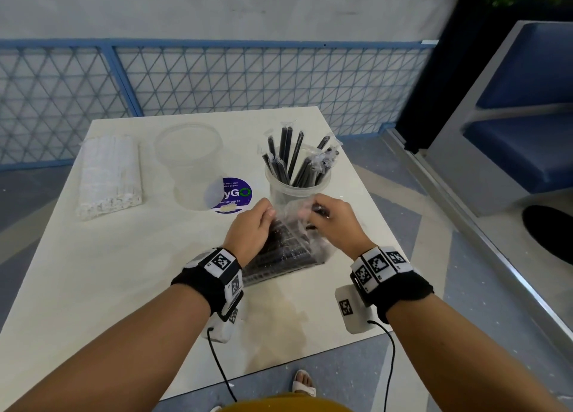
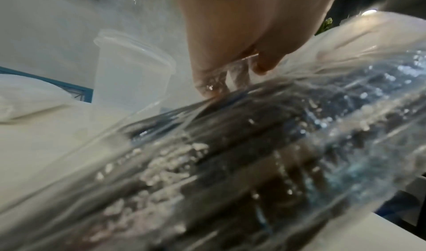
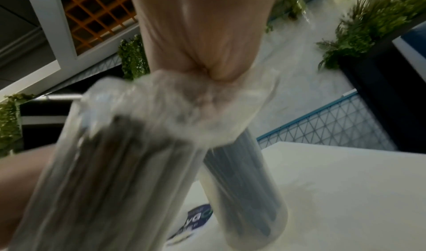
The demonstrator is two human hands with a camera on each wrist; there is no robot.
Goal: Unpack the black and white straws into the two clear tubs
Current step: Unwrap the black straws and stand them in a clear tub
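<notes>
Your left hand [image 1: 248, 225] pinches the near-left edge of the clear bag's mouth, and your right hand [image 1: 333, 222] has its fingers curled round the mouth on the other side, seemingly on a few black straws inside, though film and blur in the right wrist view leave that unsure. The bag of black straws [image 1: 279, 256] lies on the worktop [image 1: 108, 287] between your wrists, still well filled, so I judge the black half only partly done. Just beyond your hands stands the right tub [image 1: 297, 188], already holding a loose bunch of wrapped black straws [image 1: 294, 160]. To its left the other tub [image 1: 189, 163] looks empty, and further left the pack of white straws [image 1: 108, 176] lies apparently unopened, so the white half seems not yet begun. A round sticker [image 1: 232, 194] shows between the tubs. How many straws remain in the bag you cannot count; the left wrist view is smeared by glare, and your fingertips are hidden behind plastic.
</notes>
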